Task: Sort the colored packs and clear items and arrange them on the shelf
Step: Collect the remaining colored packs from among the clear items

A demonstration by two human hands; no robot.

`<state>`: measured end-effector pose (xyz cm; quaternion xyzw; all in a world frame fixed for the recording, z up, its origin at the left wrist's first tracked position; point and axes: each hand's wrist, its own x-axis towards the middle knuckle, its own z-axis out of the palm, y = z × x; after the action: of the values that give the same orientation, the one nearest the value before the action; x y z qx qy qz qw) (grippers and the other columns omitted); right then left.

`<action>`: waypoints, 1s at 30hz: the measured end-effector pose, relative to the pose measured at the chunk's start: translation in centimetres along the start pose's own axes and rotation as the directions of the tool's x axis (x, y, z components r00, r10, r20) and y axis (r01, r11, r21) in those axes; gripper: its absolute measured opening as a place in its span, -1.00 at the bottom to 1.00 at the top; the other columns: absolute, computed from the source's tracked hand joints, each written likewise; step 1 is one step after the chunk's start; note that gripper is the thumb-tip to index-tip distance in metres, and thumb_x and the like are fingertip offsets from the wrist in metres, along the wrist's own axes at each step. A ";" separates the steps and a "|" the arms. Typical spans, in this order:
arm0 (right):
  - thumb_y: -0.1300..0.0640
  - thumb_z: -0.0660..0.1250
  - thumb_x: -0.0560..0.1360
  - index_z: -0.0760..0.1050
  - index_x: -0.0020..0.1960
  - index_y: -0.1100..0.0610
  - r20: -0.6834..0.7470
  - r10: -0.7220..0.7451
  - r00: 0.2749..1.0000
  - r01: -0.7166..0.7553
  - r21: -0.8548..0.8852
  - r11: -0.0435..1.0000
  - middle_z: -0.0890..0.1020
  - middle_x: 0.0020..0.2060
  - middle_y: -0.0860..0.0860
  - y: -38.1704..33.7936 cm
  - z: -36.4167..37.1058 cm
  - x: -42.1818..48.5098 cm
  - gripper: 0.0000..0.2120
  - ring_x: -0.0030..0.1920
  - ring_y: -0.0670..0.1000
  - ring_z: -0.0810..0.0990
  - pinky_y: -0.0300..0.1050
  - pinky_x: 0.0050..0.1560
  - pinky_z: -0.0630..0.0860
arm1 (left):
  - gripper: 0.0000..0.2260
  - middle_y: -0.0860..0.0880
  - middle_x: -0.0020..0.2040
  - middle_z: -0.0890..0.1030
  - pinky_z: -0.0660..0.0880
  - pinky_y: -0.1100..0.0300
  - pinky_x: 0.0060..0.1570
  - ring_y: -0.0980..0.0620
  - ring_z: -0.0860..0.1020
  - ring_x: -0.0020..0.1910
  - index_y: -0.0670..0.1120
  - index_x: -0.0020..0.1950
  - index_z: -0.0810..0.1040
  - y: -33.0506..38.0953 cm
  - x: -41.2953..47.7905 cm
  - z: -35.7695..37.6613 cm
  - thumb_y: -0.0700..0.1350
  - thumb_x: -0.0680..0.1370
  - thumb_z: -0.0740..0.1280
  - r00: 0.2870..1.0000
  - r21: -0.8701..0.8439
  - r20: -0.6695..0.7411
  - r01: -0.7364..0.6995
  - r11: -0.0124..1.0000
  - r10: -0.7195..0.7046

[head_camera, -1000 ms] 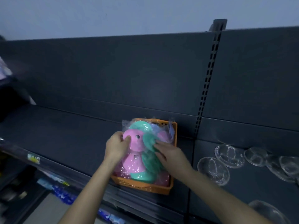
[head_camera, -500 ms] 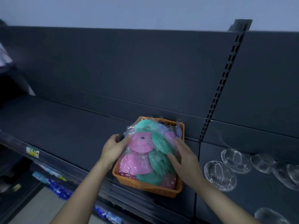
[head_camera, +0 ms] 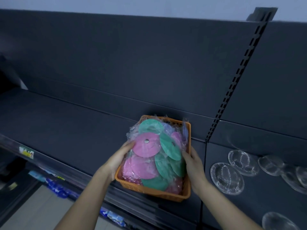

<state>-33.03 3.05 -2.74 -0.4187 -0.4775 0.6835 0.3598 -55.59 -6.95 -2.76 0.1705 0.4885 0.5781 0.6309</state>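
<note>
An orange basket (head_camera: 150,191) stands on the dark shelf (head_camera: 66,130), near its front edge. It is heaped with clear-wrapped packs of pink and green discs (head_camera: 154,155). My left hand (head_camera: 118,160) grips the basket's left side, fingers against the wrapped packs. My right hand (head_camera: 193,165) grips the right side of the basket beside the green discs. Several clear plastic dishes (head_camera: 226,177) lie on the neighbouring shelf section to the right.
A slotted upright post (head_camera: 232,80) divides the two shelf sections. The dark back panel rises behind the basket. Blue packaged goods (head_camera: 56,187) sit on a lower shelf at the left. A price label (head_camera: 26,152) is stuck on the shelf's front rail.
Both hands have moved off the top of the packs, outward to the basket's two sides. The view has shifted, so the basket sits further right in frame.
</note>
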 end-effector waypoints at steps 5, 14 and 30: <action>0.18 0.33 0.51 0.54 0.21 -0.11 0.048 0.006 0.999 -0.010 0.076 0.997 0.66 0.11 -0.01 0.2 -0.6 0.2 -0.68 0.11 0.07 0.64 0.09 0.16 0.54 | -0.46 -0.20 0.25 0.55 0.49 -0.22 0.13 -0.25 0.55 0.19 0.05 0.34 0.44 -0.4 -0.7 1.2 0.07 0.39 0.46 0.995 -0.011 -0.021 -0.094 0.996 0.094; 0.20 0.37 0.47 0.56 0.19 -0.10 0.117 -0.033 0.993 0.021 0.105 0.994 0.67 0.08 0.00 -2.6 -1.4 -0.1 -0.66 0.08 0.08 0.65 0.13 0.16 0.54 | -0.55 -0.17 0.22 0.58 0.57 -0.03 -0.01 -0.21 0.58 0.15 0.01 0.34 0.45 0.9 -4.2 4.3 0.00 0.46 0.39 0.969 0.001 -0.047 -0.241 0.970 0.241; 0.13 0.37 0.46 0.54 0.22 -0.11 0.465 0.006 0.886 -0.019 0.024 1.000 0.66 0.10 -0.01 -3.8 2.3 -1.6 -0.65 0.10 0.07 0.64 0.12 0.11 0.56 | -0.58 -0.21 0.29 0.52 0.48 -0.18 0.15 -0.29 0.51 0.22 0.02 0.37 0.42 -0.4 -12.2 2.9 -0.02 0.52 0.37 0.911 -0.043 -0.172 -0.386 0.921 0.374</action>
<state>-34.21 1.87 1.65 -0.2412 -0.5376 0.7726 0.2365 -51.24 -16.96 3.37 0.1910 0.4729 0.7197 0.4710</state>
